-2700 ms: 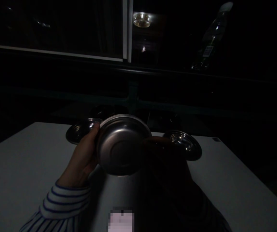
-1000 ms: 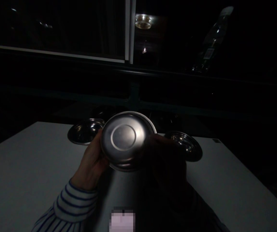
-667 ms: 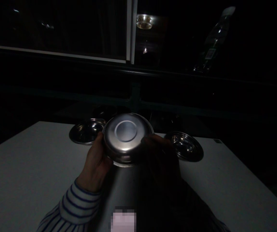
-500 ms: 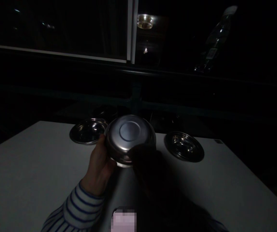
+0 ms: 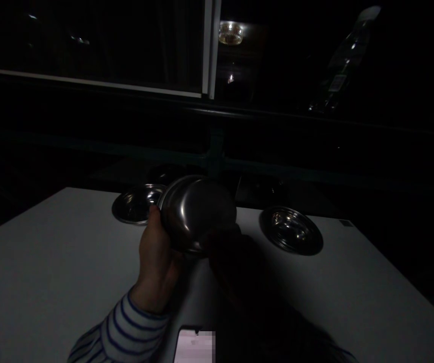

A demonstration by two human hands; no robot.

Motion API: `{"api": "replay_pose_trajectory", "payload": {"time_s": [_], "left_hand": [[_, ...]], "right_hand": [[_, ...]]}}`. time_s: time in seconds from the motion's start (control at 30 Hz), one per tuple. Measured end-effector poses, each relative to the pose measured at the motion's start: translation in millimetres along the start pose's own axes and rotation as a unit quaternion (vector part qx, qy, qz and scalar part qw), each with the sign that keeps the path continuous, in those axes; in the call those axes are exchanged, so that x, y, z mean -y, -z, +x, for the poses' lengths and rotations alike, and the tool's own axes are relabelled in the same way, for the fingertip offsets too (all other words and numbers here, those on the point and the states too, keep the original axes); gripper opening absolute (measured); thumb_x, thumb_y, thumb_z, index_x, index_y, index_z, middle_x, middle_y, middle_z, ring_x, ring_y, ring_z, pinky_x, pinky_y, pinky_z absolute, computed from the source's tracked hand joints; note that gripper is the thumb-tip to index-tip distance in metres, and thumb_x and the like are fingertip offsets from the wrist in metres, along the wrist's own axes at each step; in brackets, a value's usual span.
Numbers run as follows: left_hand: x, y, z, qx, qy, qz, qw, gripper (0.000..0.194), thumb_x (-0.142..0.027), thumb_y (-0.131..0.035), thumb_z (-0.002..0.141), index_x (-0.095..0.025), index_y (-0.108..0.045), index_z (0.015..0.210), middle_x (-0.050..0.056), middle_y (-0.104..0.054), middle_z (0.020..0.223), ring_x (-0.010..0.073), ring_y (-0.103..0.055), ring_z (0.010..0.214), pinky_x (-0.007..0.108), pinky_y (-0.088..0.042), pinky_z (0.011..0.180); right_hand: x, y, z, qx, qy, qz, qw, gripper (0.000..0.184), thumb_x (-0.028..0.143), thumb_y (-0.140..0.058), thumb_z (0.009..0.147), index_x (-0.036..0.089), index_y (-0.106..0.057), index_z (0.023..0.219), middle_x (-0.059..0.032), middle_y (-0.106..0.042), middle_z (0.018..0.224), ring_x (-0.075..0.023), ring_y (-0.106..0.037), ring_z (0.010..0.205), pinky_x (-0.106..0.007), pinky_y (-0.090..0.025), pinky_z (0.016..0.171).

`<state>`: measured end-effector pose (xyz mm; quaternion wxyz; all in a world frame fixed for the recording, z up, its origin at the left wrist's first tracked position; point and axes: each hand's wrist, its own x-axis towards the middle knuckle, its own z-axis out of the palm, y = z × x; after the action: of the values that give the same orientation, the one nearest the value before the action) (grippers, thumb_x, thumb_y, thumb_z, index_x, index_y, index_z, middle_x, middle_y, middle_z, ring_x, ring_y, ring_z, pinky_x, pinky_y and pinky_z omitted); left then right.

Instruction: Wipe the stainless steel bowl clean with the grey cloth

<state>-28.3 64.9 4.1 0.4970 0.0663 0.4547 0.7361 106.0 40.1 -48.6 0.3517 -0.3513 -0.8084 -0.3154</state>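
Note:
A shiny metal bowl (image 5: 202, 206) is held up tilted over the white table, its underside facing me. My left hand (image 5: 156, 257), in a striped sleeve, grips its left rim, with the thumb along the outside. Deep shadow covers my right hand (image 5: 235, 257), which lies against the bowl's lower right side; its fingers cannot be made out. Behind the left hand sits a second metal bowl (image 5: 136, 206), partly covered by the held one. Another metal bowl (image 5: 290, 232) rests open side up to the right.
The white table (image 5: 69, 267) spreads under both hands. A phone (image 5: 192, 348) with a lit screen lies at the near edge. Beyond the table are a dark window with a pale frame (image 5: 207, 55) and a clear plastic bottle (image 5: 343, 65) at the upper right.
The held bowl has turned and tilted, so its flat base now faces more to the right and looks darker. Both hands stay at it. The whole view has shifted slightly.

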Motion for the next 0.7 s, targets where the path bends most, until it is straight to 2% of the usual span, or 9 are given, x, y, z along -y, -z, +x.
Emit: {"api": "replay_pose_trajectory", "payload": {"time_s": [0.07, 0.2, 0.33, 0.5, 0.63, 0.7], "left_hand": [[0, -0.8, -1, -0.018, -0.027, -0.01, 0.999, 0.03, -0.036, -0.046, 0.088, -0.016, -0.065, 0.101, 0.005, -0.069, 0.102, 0.0138, -0.066, 0.081, 0.019, -0.053, 0.063], [3, -0.4, -1, -0.017, -0.027, 0.02, 0.999, 0.033, -0.039, -0.048, 0.086, -0.014, -0.067, 0.096, 0.007, -0.07, 0.094, 0.015, -0.067, 0.077, 0.021, -0.054, 0.062], [0, -0.3, -1, 0.003, -0.04, 0.0, 0.999, 0.03, -0.037, -0.047, 0.087, -0.016, -0.066, 0.095, 0.005, -0.07, 0.096, 0.0142, -0.067, 0.078, 0.02, -0.054, 0.062], [-4, -0.1, 0, 0.009, -0.032, -0.023, 0.999, 0.03, -0.036, -0.045, 0.088, -0.018, -0.065, 0.102, 0.004, -0.069, 0.104, 0.0144, -0.065, 0.086, 0.021, -0.054, 0.069], [-5, -0.7, 0, 0.012, -0.02, -0.028, 0.999, 0.03, -0.034, -0.045, 0.089, -0.017, -0.065, 0.105, 0.005, -0.068, 0.107, 0.0147, -0.065, 0.089, 0.021, -0.054, 0.07], [-5, -1.5, -1, 0.004, -0.015, -0.035, 0.999, 0.029, -0.032, -0.046, 0.089, -0.018, -0.065, 0.105, 0.004, -0.068, 0.106, 0.0138, -0.065, 0.087, 0.021, -0.053, 0.07]], "right_hand": [[-1, 0, 1, -0.002, -0.016, -0.002, 1.0, 0.028, 0.015, -0.047, 0.085, 0.018, -0.062, 0.109, -0.0065, -0.068, 0.102, -0.0197, -0.059, 0.084, -0.035, -0.043, 0.073], [2, -5, -5, -0.004, 0.01, -0.03, 0.999, 0.028, 0.018, -0.047, 0.085, 0.019, -0.062, 0.109, -0.007, -0.069, 0.098, -0.0223, -0.059, 0.082, -0.038, -0.042, 0.071], [0, -5, -4, -0.028, -0.019, -0.008, 0.999, 0.029, 0.021, -0.053, 0.083, 0.023, -0.06, 0.11, -0.0039, -0.068, 0.098, -0.0226, -0.057, 0.087, -0.042, -0.038, 0.079], [-4, 5, 10, -0.002, -0.043, 0.06, 0.997, 0.025, 0.014, -0.051, 0.083, 0.017, -0.061, 0.106, -0.0034, -0.068, 0.1, -0.0206, -0.056, 0.096, -0.046, -0.031, 0.098], [-8, 3, 5, -0.022, -0.018, 0.071, 0.997, 0.031, 0.01, -0.05, 0.082, 0.012, -0.058, 0.112, -0.0093, -0.064, 0.108, -0.0228, -0.052, 0.106, -0.041, -0.04, 0.093], [-10, -2, -1, -0.026, -0.044, 0.086, 0.995, 0.031, 0.013, -0.049, 0.084, 0.013, -0.056, 0.115, -0.0102, -0.063, 0.109, -0.022, -0.051, 0.107, -0.037, -0.043, 0.089]]}}
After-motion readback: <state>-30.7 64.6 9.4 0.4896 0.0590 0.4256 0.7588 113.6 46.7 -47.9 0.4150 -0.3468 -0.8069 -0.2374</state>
